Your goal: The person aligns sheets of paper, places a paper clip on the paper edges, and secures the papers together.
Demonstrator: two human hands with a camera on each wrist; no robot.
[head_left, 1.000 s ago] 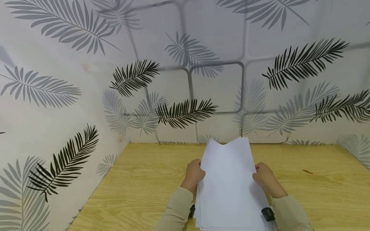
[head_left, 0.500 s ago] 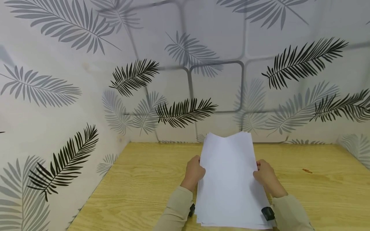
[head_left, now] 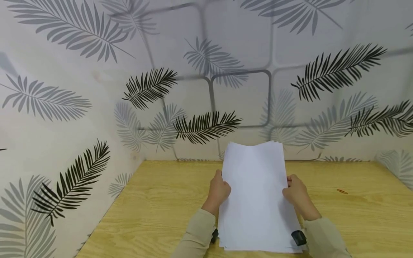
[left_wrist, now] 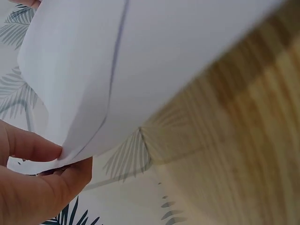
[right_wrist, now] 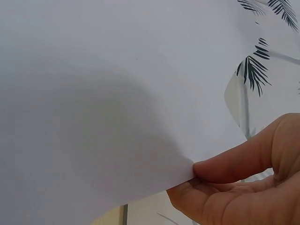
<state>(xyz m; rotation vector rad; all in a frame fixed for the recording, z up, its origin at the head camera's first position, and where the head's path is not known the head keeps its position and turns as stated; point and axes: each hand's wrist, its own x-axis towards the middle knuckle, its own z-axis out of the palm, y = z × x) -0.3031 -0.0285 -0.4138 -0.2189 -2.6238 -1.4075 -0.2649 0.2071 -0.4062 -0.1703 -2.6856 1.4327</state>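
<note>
A loose stack of white paper sheets (head_left: 253,200) is held up between both hands, its top edge dipping in the middle and its sheets slightly out of line at the corners. My left hand (head_left: 219,191) pinches the left edge, thumb in front and fingers behind. In the left wrist view the thumb and fingers of the left hand (left_wrist: 37,173) grip the bent edge of the paper (left_wrist: 79,84). On the other side, my right hand (head_left: 296,192) pinches the right edge. The right wrist view shows the right hand (right_wrist: 243,173) squeezing the paper (right_wrist: 108,108) between thumb and fingers.
An orange paper clip (head_left: 342,191) lies on the wooden table (head_left: 161,200), right of the right hand. Behind the table stands a wall covering (head_left: 238,96) with a feather-leaf pattern. Black bands (head_left: 298,238) sit at the wrists.
The stack has risen a little, its top edge now higher against the wall and its bottom edge higher too. Its sheets lie closer in line at the lower left. Both hands keep their grip.
</note>
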